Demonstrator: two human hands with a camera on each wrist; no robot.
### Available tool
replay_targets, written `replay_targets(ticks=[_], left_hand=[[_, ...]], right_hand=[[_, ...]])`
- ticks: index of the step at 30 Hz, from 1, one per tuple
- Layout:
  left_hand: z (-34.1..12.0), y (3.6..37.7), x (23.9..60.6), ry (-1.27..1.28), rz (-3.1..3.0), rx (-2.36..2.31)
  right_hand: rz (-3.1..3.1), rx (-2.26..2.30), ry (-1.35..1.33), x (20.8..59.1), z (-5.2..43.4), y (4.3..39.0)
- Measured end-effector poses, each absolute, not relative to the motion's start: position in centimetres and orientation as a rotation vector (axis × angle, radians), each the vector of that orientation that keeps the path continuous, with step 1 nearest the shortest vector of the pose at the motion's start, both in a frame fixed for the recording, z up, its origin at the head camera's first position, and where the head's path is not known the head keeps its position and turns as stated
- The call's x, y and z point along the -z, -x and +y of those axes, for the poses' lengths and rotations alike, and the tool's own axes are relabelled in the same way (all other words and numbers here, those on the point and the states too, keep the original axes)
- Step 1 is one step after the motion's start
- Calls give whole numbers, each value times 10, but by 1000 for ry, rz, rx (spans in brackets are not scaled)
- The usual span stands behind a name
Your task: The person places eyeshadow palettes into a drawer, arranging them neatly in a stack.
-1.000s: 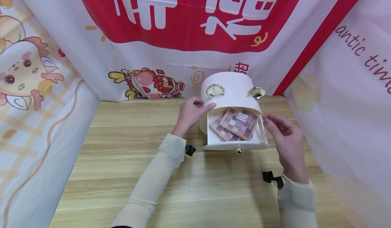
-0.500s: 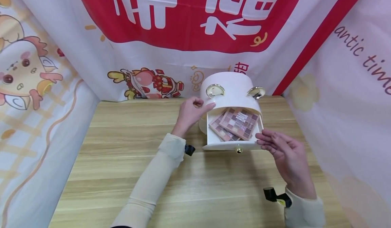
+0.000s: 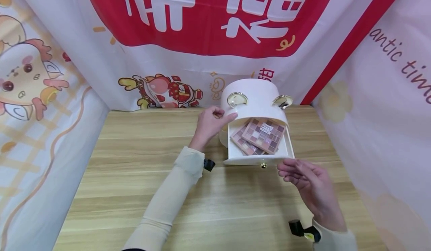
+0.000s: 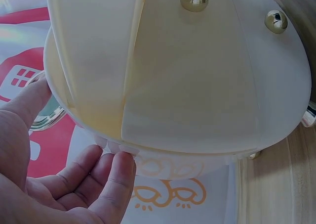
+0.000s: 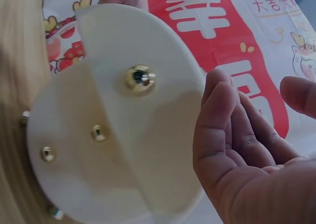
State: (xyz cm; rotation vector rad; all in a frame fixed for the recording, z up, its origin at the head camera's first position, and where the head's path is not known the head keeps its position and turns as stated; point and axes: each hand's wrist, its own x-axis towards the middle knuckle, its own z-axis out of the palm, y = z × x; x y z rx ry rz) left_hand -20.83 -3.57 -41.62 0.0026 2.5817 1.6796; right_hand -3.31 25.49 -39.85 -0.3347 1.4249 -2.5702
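Left hand: I see my left hand (image 3: 210, 124) resting against the upper left side of the white round organizer (image 3: 256, 101), thumb on its top edge and fingers bent round its wall; the left wrist view shows the fingertips (image 4: 118, 159) touching the underside of its rim.
Right hand: my right hand (image 3: 308, 185) hovers just in front of the pulled-out drawer (image 3: 235, 157), fingers relaxed and spread, holding nothing; in the right wrist view its palm (image 5: 247, 150) faces the drawer front without touching it.
Organizer: it stands at the far edge of the counter (image 3: 134, 176), right of centre, against the cloth backdrop (image 3: 202, 23).
Drawer: slid out toward me, with a small gold knob (image 3: 263, 165) on its front.
Contents: two eyeshadow palettes (image 3: 260, 135) lie inside, one overlapping the other, tilted.
Top: two shiny gold-rimmed discs (image 3: 237, 99) sit on the lid; I think they are mirrors or handles, though I cannot tell which.
Sleeves: both forearms wear pale cream sleeves (image 3: 168, 202).
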Motion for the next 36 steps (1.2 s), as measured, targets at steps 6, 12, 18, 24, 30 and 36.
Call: replay_targets(ticks=[6,12,18,24,30,36], left_hand=[[-34,208,418,5,2582,-1683],[-35,208,418,-4,2589,-1681],[-34,209,419,-2,2562,-1697],[-36,208,418,4,2579,-1720],[-35,207,417,-2,2547,-1744],[-35,206,418,6,2540,-1749]], right_hand=[[1364,2568,326,415,252,26],[1407,2514,171,430,244,24],[1448,2453,32,443,235,26],[1468,2438,-17,450,227,31],[1433,2452,-33,456,220,34],[1416,2471,-60,459,215,35]])
